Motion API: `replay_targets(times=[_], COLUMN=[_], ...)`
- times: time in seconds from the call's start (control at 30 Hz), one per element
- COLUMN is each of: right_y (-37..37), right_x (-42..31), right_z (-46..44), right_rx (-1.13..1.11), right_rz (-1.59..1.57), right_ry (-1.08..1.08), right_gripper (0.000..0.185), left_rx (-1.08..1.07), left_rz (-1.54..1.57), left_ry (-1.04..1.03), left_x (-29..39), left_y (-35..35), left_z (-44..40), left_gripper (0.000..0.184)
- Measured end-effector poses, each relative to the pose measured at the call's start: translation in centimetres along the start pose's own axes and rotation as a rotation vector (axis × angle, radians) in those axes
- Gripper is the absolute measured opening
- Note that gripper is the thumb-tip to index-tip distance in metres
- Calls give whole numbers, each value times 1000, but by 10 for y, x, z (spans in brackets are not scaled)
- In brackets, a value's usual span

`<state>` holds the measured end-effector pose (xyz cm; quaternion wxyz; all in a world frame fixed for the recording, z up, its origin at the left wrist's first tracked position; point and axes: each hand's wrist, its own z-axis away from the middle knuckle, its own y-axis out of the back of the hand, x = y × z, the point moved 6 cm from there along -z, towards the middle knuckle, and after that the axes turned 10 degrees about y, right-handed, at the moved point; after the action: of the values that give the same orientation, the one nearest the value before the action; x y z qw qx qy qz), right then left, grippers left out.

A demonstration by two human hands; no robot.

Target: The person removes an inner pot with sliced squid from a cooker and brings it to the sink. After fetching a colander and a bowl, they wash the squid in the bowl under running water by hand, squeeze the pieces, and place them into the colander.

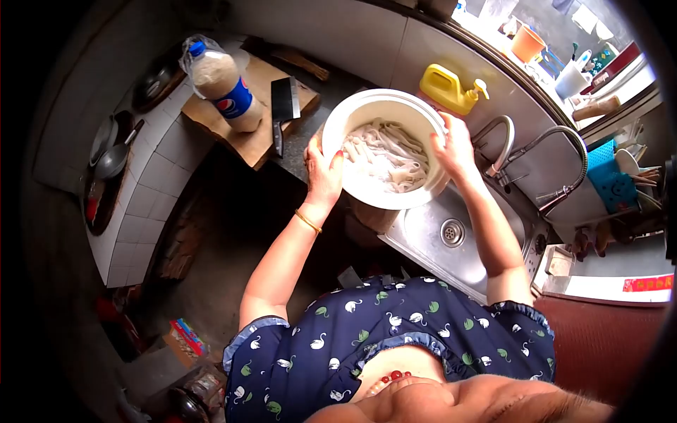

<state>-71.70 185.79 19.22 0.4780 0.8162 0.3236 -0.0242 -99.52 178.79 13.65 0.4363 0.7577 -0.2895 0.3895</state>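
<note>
Presently, left hand [324, 173] and right hand [455, 148], half-curled, clasp white pot [386, 200] at opposite sides; even grip should steady pale strips [388, 156] inside.

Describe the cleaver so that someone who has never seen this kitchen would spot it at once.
From the round white pot, look toward the picture's left to the wooden chopping board. The cleaver lies at the end nearer the pot. Unlike the upright, blue-capped bottle beside it, it has a broad, flat, dark blade.
</note>
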Motion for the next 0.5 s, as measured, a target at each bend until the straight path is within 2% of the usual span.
replay_targets(times=[0.03, 0.07, 0.1, 0.13, 0.17, 0.37, 0.47, 0.5], right_y=[-17, -45, -63, -111, -125, -194, -187, -185], right_x=[-8, -7, -15, 9, 11, 17, -5, -17], right_z=[-9, -19, -25, -23, -24, -15, -2, 4], right_rx=[-192, -385, -694, -826, -917, -890, -1074, -1192], right_rz=[-144, -105, -48, -34, -1, -259, -420, -574], right_ry=[-116, -84, -132, -212, -336, -256, -370, -384], right_gripper=[42, 41, 48, 57, 64, 78, 74, 68], left_rx=[36, 72, 85, 99, 115, 81, 90, 89], left_rz=[-44, -88, -109, -132, -155, -166, -172, -168], left_ry=[-54, -112, -134, -152, -170, -136, -138, -132], left_x=[14, 23, 28, 31, 33, 30, 30, 30], left_y=[0, -3, -7, -10, -12, -14, -14, -15], left_z=[3, 4, 4, 6, 7, 6, 6, 6], left_gripper=[54, 55, 55, 55, 55, 54, 54, 54])
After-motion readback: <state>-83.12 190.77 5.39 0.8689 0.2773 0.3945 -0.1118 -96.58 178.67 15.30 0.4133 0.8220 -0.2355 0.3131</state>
